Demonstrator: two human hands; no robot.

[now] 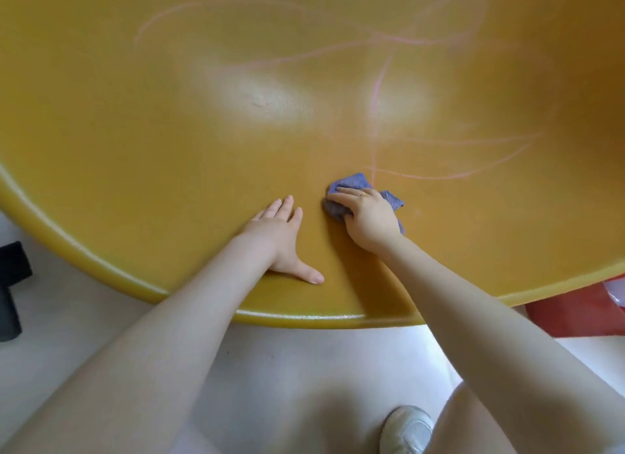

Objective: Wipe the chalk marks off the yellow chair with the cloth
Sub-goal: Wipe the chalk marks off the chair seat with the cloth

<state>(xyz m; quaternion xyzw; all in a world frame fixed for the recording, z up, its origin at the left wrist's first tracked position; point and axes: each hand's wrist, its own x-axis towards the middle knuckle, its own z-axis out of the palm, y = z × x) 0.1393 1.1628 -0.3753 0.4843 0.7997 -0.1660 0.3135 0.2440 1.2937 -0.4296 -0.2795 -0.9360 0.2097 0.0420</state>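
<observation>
The yellow chair fills the upper view, its seat curving toward a rounded front edge. Pink chalk marks loop across the back and the right half of the seat; one line runs down to the cloth. My right hand presses a crumpled blue-purple cloth flat on the seat, fingers closed over it. My left hand lies flat on the seat just left of it, fingers spread, holding nothing.
Pale floor lies below the seat's edge. A black object stands at the left edge, something red at the right. My white shoe and knee show at the bottom.
</observation>
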